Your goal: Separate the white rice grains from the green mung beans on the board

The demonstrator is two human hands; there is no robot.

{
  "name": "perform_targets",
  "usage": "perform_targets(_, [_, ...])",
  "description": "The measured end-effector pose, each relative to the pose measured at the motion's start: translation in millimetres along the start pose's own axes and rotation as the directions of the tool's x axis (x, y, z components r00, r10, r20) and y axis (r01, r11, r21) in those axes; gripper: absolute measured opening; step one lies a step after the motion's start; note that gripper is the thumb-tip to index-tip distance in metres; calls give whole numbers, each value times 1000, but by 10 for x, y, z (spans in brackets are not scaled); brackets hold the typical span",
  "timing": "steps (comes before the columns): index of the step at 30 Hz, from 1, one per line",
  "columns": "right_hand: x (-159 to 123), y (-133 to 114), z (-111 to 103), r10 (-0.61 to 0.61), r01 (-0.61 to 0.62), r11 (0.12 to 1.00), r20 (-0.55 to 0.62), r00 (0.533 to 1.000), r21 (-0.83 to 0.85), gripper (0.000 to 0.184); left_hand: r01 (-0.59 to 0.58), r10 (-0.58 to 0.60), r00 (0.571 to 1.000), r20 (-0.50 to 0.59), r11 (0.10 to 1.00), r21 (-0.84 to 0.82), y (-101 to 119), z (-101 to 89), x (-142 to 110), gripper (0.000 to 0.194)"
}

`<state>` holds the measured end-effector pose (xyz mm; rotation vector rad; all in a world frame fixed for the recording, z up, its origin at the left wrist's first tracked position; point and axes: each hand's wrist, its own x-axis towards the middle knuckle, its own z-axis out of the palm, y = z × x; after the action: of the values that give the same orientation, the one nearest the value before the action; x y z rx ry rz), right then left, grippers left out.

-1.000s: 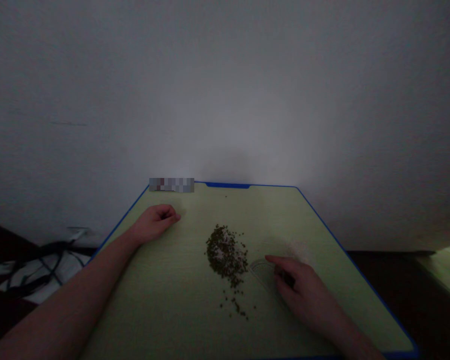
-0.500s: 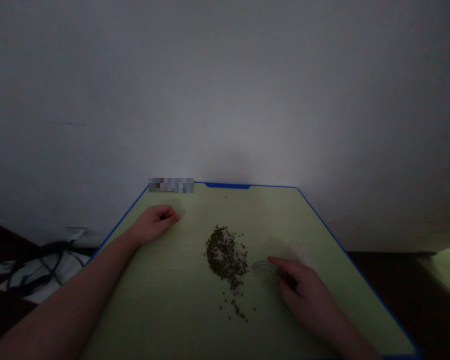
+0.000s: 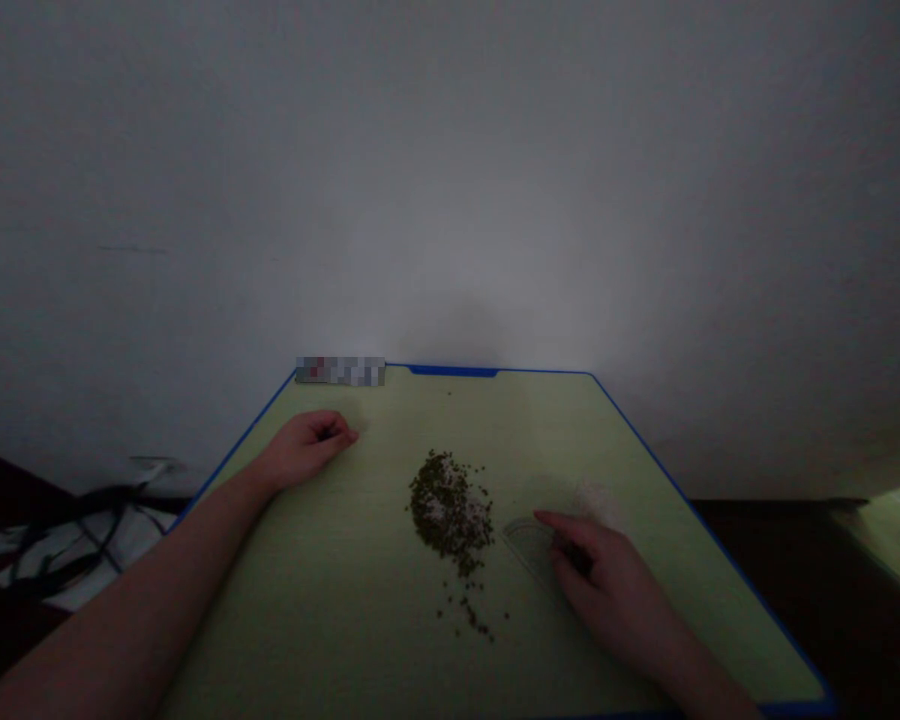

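Note:
My left hand (image 3: 311, 448) rests on the table, its fingers curled in and the thumb against them; nothing shows in it. In my right hand (image 3: 607, 575) is a clear protractor (image 3: 529, 540), its curved edge facing the pile. The index finger stretches along it, and the other fingers are curled and partly hidden. To its left lies a heap of small green beans (image 3: 439, 520) mixed with pale grains (image 3: 450, 510). Several loose beans (image 3: 474, 615) trail from the heap toward me. Just beyond my right hand is a small pile of white grains (image 3: 598, 500).
The pale table (image 3: 330, 590) has a blue rim and stands against a grey wall (image 3: 450, 180). A blurred-out flat item (image 3: 340, 371) lies at its far left corner. Dark cables (image 3: 105, 510) over something white are off to the left, below the table.
The view has shifted very slightly. Both hands, the protractor and the heap look the same as before.

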<state>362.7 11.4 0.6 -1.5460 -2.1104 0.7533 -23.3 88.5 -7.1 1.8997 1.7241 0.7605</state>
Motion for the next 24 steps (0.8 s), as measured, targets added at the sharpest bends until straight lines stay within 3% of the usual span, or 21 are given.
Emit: perform_targets(24, [-20, 45, -40, -16, 16, 1000, -40, 999, -12, 39, 48, -48, 999, 3, 999, 8, 57, 24, -5, 32])
